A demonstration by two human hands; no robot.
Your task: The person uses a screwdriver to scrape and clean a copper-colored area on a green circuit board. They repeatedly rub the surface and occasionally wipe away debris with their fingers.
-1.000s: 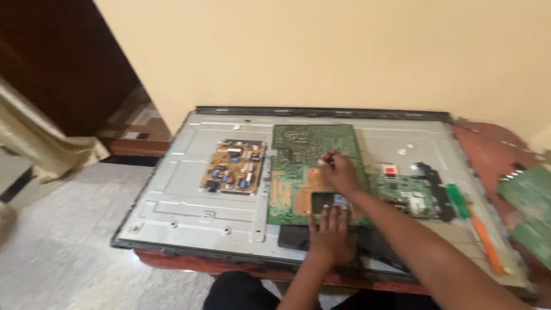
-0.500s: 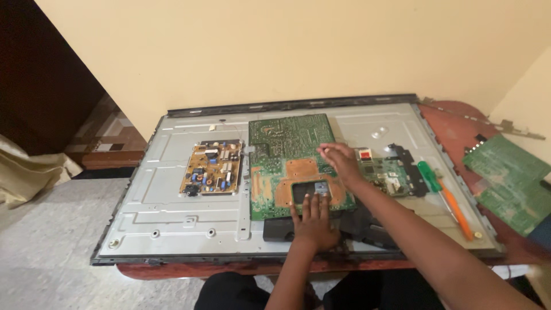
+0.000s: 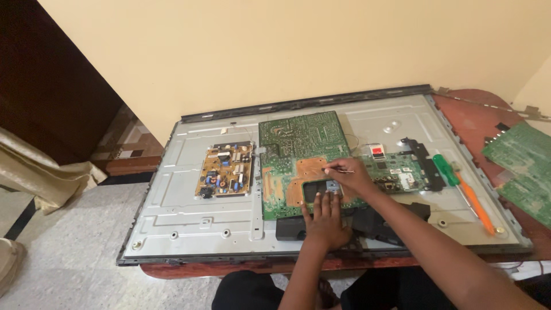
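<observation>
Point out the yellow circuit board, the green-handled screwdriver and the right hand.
yellow circuit board [image 3: 225,170], head view, middle of its component side.
green-handled screwdriver [image 3: 445,169], head view, on the green handle.
right hand [image 3: 351,175], head view, back of the hand.

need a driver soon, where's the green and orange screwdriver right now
In the head view the screwdriver lies on the right side of the metal back panel, just right of the small green board, untouched by either hand.
</observation>
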